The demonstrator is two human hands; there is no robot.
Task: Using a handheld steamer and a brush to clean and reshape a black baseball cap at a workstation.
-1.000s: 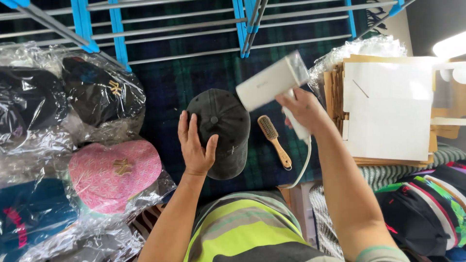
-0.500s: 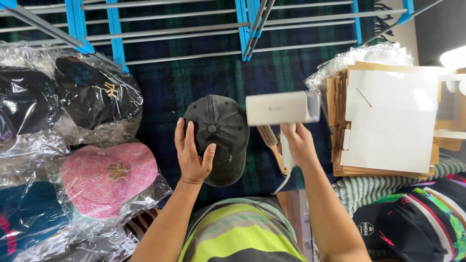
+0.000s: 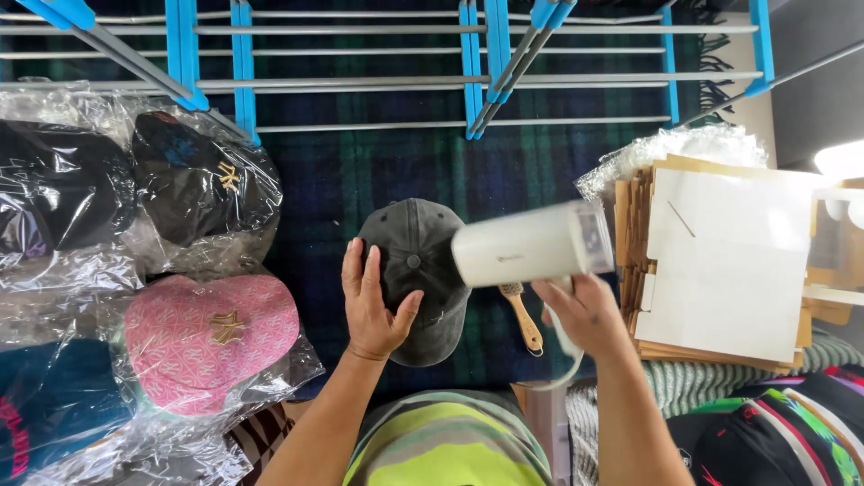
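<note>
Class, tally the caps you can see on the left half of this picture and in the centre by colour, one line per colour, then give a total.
Dark grey cap under the left hand: 1
Black caps in clear bags: 2
Pink cap in a clear bag: 1
Blue cap in a clear bag: 1
Total: 5

Left hand (image 3: 373,301) flat, fingers spread, palm down, right hand (image 3: 589,310) closed in a grip, both forearms extended forward
</note>
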